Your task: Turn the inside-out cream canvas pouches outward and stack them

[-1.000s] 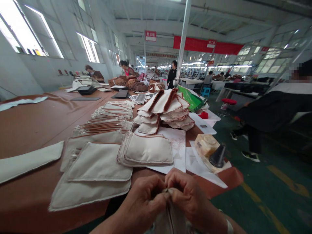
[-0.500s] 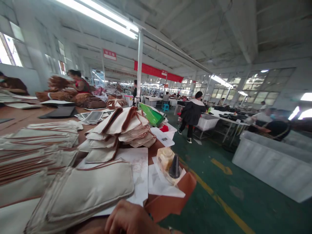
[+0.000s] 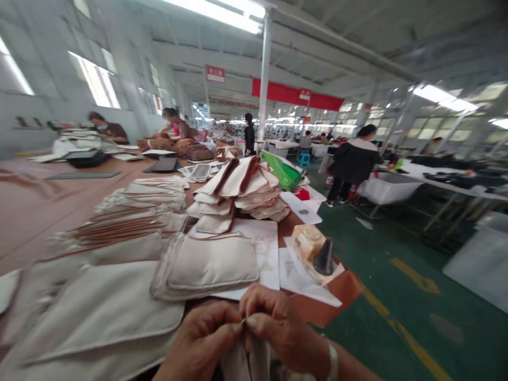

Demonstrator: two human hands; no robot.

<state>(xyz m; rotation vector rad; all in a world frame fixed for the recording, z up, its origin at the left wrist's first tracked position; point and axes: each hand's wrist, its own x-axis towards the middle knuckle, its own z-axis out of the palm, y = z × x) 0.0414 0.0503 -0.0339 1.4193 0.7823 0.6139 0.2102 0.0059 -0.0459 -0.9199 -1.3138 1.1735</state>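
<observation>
At the bottom centre, my left hand and my right hand meet, with fingertips pinched together. Between them they hold the edge of a light fabric piece, which hangs down below the fingers. A small dark spot shows where the fingertips meet, too small to identify. Just beyond my hands lies a stack of cream padded pieces on white paper. Larger cream pieces spread out to the left, and a taller pile with brown edging stands behind.
A yellowish block and a dark cone stand on paper at the table's right edge. A green bag lies behind the pile. A person in black stands by a white bin. Others sit at the far left.
My left hand has come into view and meets my right hand over the light fabric. The view has swung left, so the table and piles appear further right.
</observation>
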